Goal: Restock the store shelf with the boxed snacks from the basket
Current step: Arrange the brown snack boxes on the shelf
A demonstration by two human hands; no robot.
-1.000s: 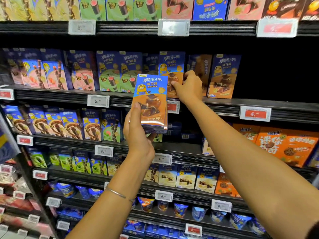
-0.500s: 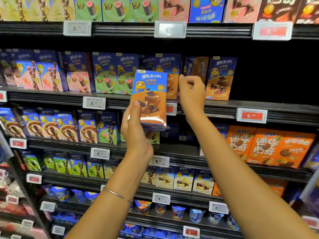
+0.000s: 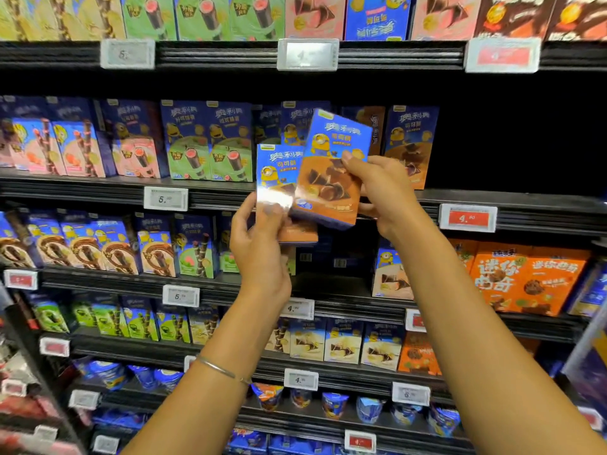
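Right hand (image 3: 387, 192) pinches tilted box (image 3: 328, 182), long axis near-vertical, top tipped right. Left hand (image 3: 259, 254) grips upright box (image 3: 277, 169) just below-left, partly behind it. Matching row (image 3: 410, 142) on shelf (image 3: 542, 211) straight ahead, so right hand nearer, probably goes first. Basket not in view.

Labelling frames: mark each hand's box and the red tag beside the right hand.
Left-hand box (image 3: 276, 165), head view, blue upper front.
Right-hand box (image 3: 328, 187), head view, brown front.
Red tag (image 3: 468, 218), head view, centre.
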